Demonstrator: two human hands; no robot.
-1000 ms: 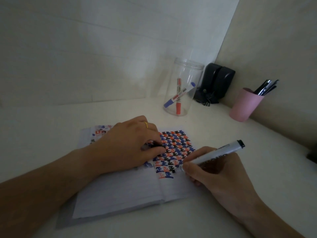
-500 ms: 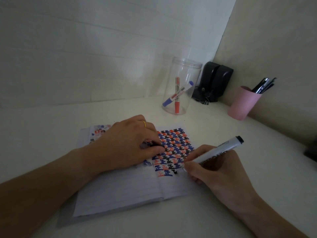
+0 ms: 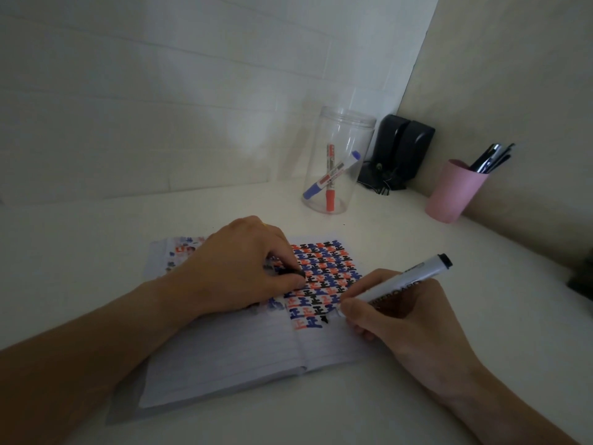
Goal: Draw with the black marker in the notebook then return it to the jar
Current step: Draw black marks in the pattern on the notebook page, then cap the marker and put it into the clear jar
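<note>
An open lined notebook (image 3: 224, 364) lies on the white desk, its right page filled with rows of red, blue and black marks. My right hand (image 3: 407, 319) grips the black marker (image 3: 401, 282), a white barrel with a black end, with its tip touching the page at the lowest row of marks. My left hand (image 3: 244, 268) rests on the notebook's upper part and pinches a small black piece, probably the marker's cap (image 3: 292, 273). The clear jar (image 3: 340, 159) stands behind the notebook, holding a red marker and a blue marker.
A pink cup (image 3: 452, 194) with dark pens stands at the right by the wall. A black device (image 3: 401, 149) sits in the corner behind the jar. A dark object (image 3: 582, 277) shows at the right edge. Walls close the desk at back and right.
The marker tip has shifted slightly along the lowest row and a new black mark has appeared there. My left hand has stayed on the page.
</note>
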